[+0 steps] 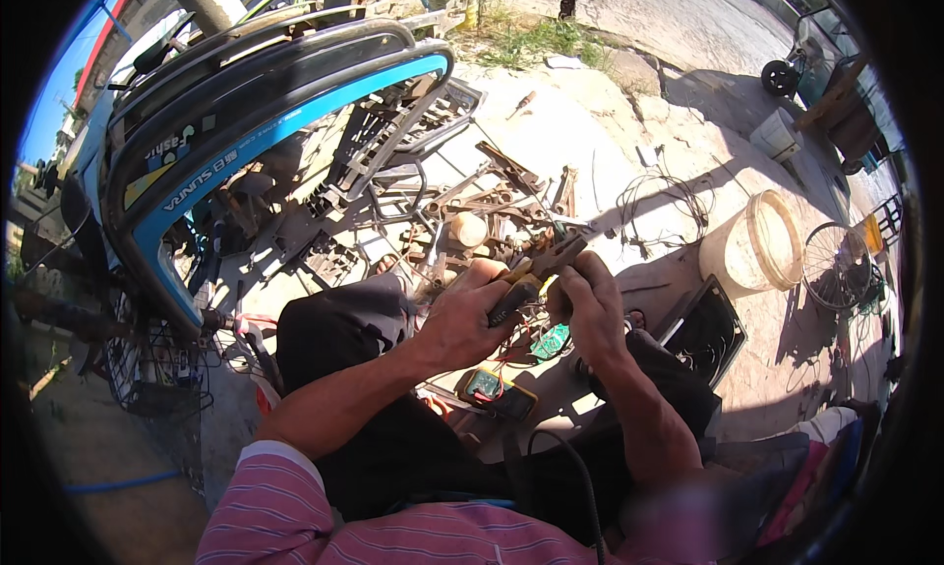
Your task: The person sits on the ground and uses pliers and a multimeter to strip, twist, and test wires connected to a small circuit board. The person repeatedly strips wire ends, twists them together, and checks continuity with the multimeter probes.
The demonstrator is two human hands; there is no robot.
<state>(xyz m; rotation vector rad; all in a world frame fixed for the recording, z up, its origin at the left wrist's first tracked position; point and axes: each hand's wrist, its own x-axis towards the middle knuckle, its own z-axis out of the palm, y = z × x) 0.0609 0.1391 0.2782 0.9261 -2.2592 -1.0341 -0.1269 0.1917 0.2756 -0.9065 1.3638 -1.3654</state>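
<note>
My left hand [462,319] is closed round the dark and yellow handles of what look like pliers [518,288]. Their metal end points up and to the right, toward my right hand [592,304]. That hand is closed beside the metal end, with its fingers curled in; what they grip is too small to make out. Below and between my hands lies a green circuit board [551,342] among thin wires. A multimeter [484,385] with a greenish face rests nearer to me, next to a dark case.
Wrenches and other rusty tools [462,206] lie scattered ahead of my hands. A blue and black electric vehicle frame [295,118] rises at the left. To the right are a cream bucket [752,242], a black tray [710,331], loose cable [664,206] and a spoked wheel [836,260].
</note>
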